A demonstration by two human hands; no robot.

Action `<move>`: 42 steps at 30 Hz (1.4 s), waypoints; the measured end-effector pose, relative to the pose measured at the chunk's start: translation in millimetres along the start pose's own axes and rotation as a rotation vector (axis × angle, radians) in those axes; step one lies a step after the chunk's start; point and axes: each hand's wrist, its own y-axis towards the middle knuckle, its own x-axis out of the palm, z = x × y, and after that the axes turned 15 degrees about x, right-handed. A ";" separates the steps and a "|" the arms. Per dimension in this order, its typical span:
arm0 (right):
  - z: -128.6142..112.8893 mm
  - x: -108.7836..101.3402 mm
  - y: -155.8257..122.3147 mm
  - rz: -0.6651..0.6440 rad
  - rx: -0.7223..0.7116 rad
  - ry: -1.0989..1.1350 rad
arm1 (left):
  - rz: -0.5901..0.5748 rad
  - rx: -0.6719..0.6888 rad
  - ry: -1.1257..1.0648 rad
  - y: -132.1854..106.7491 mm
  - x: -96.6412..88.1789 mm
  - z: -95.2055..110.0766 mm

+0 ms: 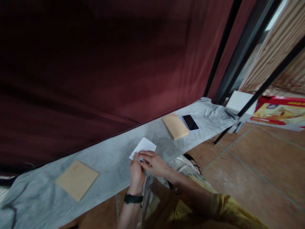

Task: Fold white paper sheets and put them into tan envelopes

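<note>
A small four-cornered piece of white paper (144, 145) is held just over the grey cloth, close to the front edge. My left hand (137, 171), with a dark band on the wrist, is closed on its near edge with the thumb up. From the right, my right hand (153, 163) pinches the same paper, its fingers bent across it. The fingers partly hide the paper's lower side. Farther left, a flat brown envelope (77, 180) lies on the cloth. On the right lies a thick stack of brown envelopes (175, 126).
A phone (190, 122) with a dark screen lies beside the stack. Grey cloth (111, 156) covers the narrow bench. Behind it hangs a dark red curtain (107, 79). Black poles (220, 54) rise at the right, near a white box (240, 103) and a red-and-yellow carton (281, 113).
</note>
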 end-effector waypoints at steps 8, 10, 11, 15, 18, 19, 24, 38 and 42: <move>75.9 -3.5 15.4 0.124 0.677 0.229 | 0.025 -0.277 -0.077 5.5 -9.9 7.5; 85.2 -3.1 15.8 0.041 0.692 0.247 | -0.012 -0.286 -0.033 8.9 -12.6 0.9; 87.8 -2.6 15.4 0.025 0.687 0.239 | -0.030 -0.279 -0.009 10.8 -14.3 -3.2; 91.4 -0.5 16.6 0.071 0.692 0.166 | -0.101 -0.183 0.062 15.6 -23.8 -20.2; 93.3 -0.6 22.2 0.100 0.710 0.111 | -0.165 -0.093 0.189 16.4 -32.0 -32.1; 94.0 -0.9 24.0 0.103 0.713 0.092 | -0.174 -0.080 0.236 16.9 -34.3 -35.9; 93.0 -3.2 24.6 0.116 0.715 -0.012 | -0.192 -0.046 0.371 23.4 -40.1 -51.9; 84.7 29.9 18.6 -0.069 0.162 -0.404 | -0.200 0.110 0.673 25.1 -40.4 -62.4; 85.8 33.3 15.9 -0.076 0.161 -0.453 | -0.219 0.202 0.870 12.7 -35.0 -54.2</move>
